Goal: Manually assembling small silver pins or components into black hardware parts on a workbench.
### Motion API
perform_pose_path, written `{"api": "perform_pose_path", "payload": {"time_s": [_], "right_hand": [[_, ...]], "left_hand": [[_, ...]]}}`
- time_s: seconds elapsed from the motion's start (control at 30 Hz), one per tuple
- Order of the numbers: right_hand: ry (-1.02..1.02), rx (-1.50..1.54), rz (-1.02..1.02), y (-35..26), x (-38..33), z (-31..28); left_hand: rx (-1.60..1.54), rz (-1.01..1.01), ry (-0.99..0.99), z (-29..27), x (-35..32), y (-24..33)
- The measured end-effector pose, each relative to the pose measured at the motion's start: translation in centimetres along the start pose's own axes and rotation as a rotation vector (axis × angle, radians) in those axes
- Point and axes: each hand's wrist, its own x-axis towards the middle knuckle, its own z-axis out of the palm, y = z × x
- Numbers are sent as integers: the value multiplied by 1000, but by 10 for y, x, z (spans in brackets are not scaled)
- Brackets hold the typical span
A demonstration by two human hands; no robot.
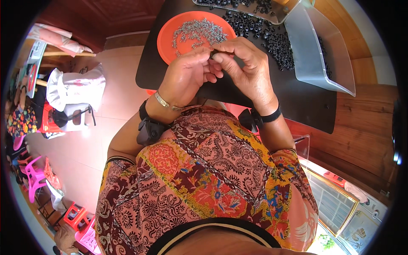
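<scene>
My left hand and my right hand meet over the near edge of the black table. Between their fingertips is a small black part, mostly covered by the fingers. My right thumb and index finger pinch it, while my left thumb and index finger close on its other side. The remaining left fingers curl loosely below. Just beyond the hands lies an orange-red round plate bearing many small silver metal pieces. Many small black round parts lie loose to the right of the plate.
A translucent plastic bin lies tipped at the table's right, with black parts by it. At the far edge stands a clear tray of black parts. Left on the floor are a white bag, a pink chair and a red stool.
</scene>
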Motion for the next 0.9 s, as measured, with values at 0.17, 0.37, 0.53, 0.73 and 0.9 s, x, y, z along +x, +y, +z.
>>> {"api": "perform_pose_path", "payload": {"time_s": [0.17, 0.37, 0.53, 0.73, 0.9], "right_hand": [[101, -152, -108, -1, -6, 7], [135, -265, -175, 2, -8, 10], [145, -367, -233, 2, -9, 12], [126, -417, -265, -2, -8, 11], [105, -412, -246, -1, -8, 12]], "left_hand": [[-111, 22, 50, 5, 0, 0], [-80, 6, 24, 1, 0, -6], [-89, 26, 38, 6, 0, -6], [-126, 38, 49, 5, -1, -10], [-79, 33, 68, 9, -1, -9]]}}
